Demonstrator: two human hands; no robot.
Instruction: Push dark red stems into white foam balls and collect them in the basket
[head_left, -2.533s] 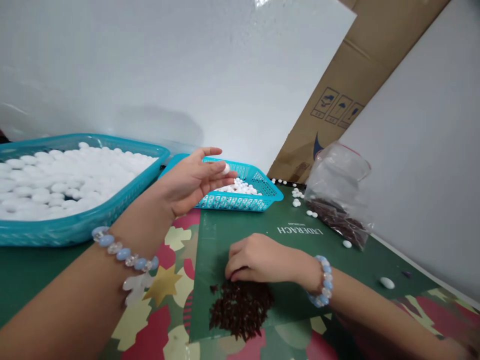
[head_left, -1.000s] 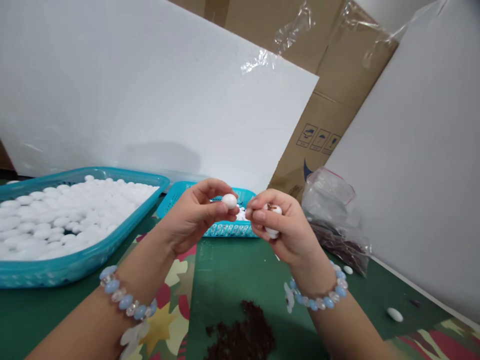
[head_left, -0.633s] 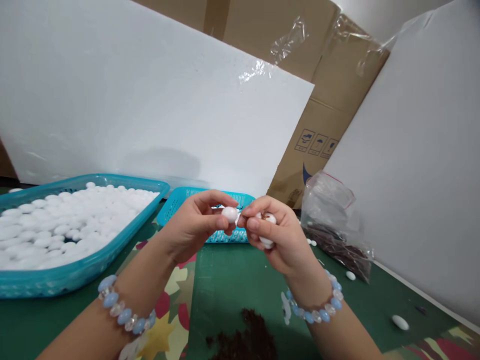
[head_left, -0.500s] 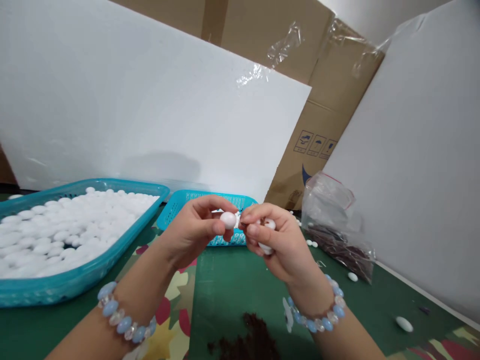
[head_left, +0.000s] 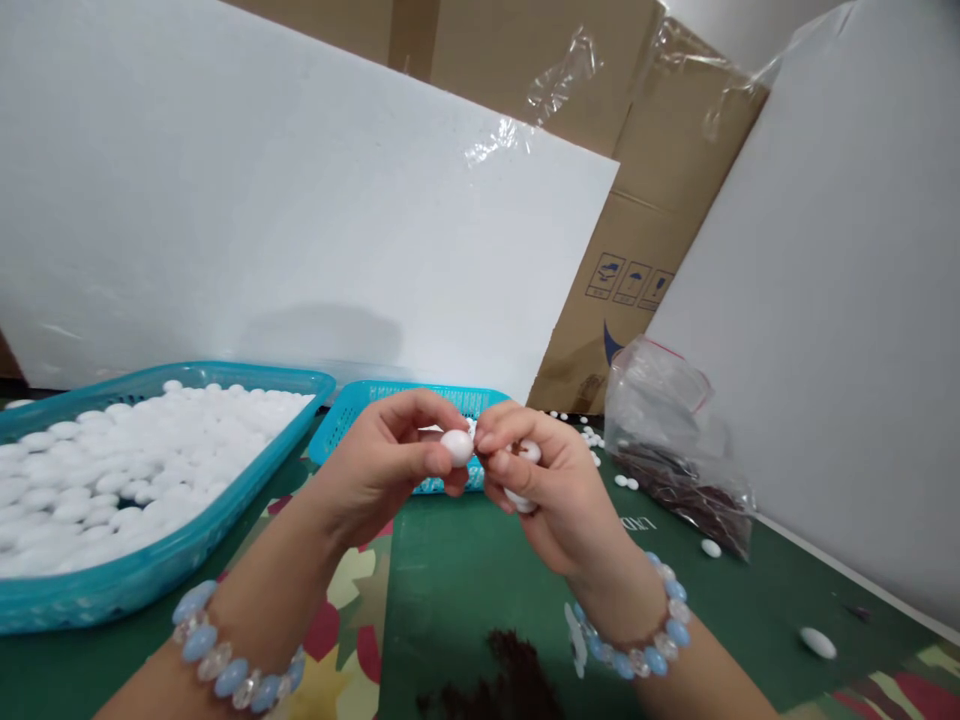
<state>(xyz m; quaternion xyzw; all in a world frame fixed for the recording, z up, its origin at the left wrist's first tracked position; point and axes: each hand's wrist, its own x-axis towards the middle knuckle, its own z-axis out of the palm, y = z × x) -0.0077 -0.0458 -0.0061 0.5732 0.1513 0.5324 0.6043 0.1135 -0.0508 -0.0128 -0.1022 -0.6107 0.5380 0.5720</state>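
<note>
Small white bead [head_left: 457, 446] pinched in left hand [head_left: 390, 468] fingertips; right hand [head_left: 541, 490] closed on more beads, meeting it above mat [head_left: 465, 570]. Probably light, hard, smooth and slippery; best gripped across its sides.

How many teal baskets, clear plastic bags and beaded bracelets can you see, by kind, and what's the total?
Teal plastic baskets: 2, large basket full of white beads, small basket behind the hands.
Clear plastic bags: 1, bag holding dark brown bits.
Blue beaded bracelets: 2, left wrist, right wrist.
Total: 5
</note>
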